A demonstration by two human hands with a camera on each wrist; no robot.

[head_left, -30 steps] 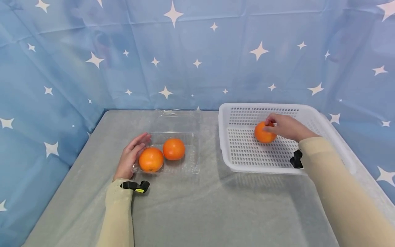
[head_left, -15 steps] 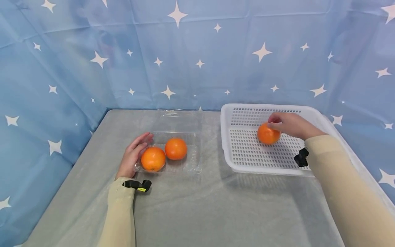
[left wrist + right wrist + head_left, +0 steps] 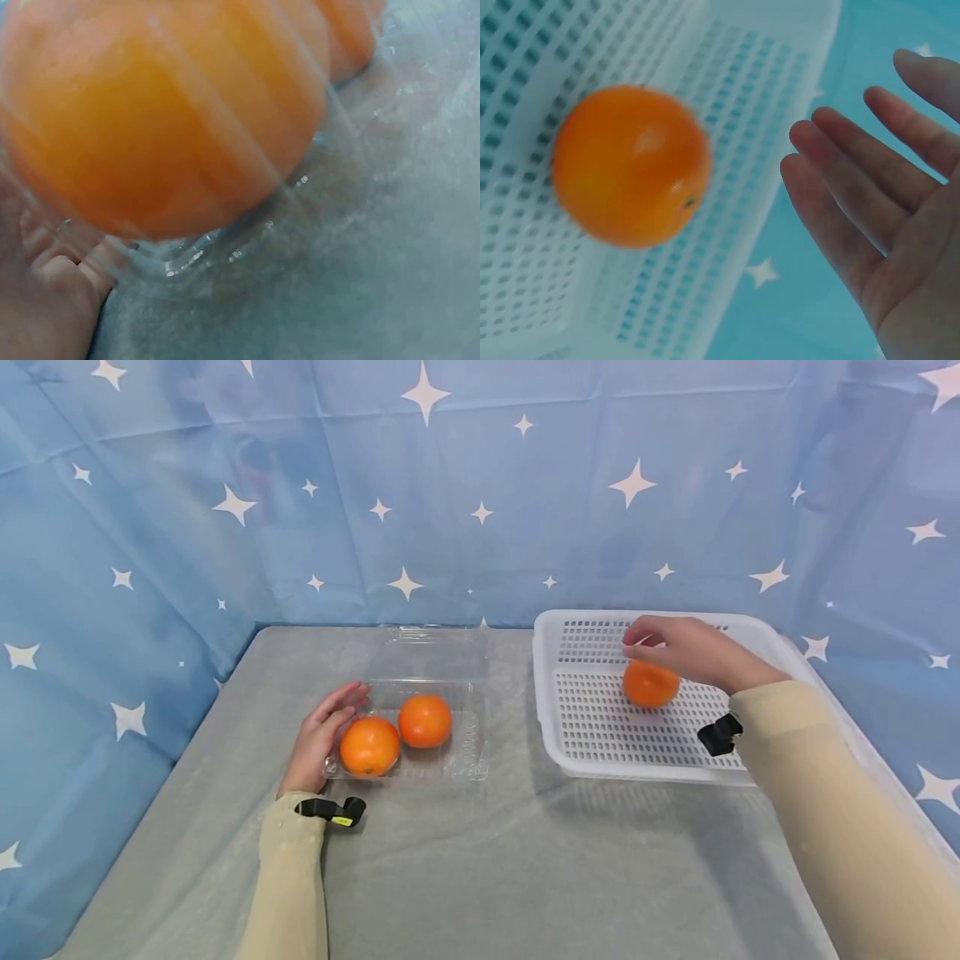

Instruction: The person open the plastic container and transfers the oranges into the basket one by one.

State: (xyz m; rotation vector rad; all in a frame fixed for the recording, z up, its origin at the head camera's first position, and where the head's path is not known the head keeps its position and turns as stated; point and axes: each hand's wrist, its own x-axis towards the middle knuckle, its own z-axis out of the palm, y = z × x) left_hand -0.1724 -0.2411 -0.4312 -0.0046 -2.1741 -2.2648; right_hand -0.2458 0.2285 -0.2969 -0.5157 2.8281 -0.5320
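The container is apparently steadied by the relaxed left hand; nothing is gripped by the right hand above the orange.

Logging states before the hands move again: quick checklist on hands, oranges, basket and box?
1. Right hand off the basket orange: ok, gap visible in right wrist view.
2. That orange inside the white basket: ok.
3. That orange settled: cannot tell.
4. Clear box lid open: ok, folded back.
5. Both other oranges in the box: ok.
6. Left hand steadying the box: cannot tell, contact unclear.
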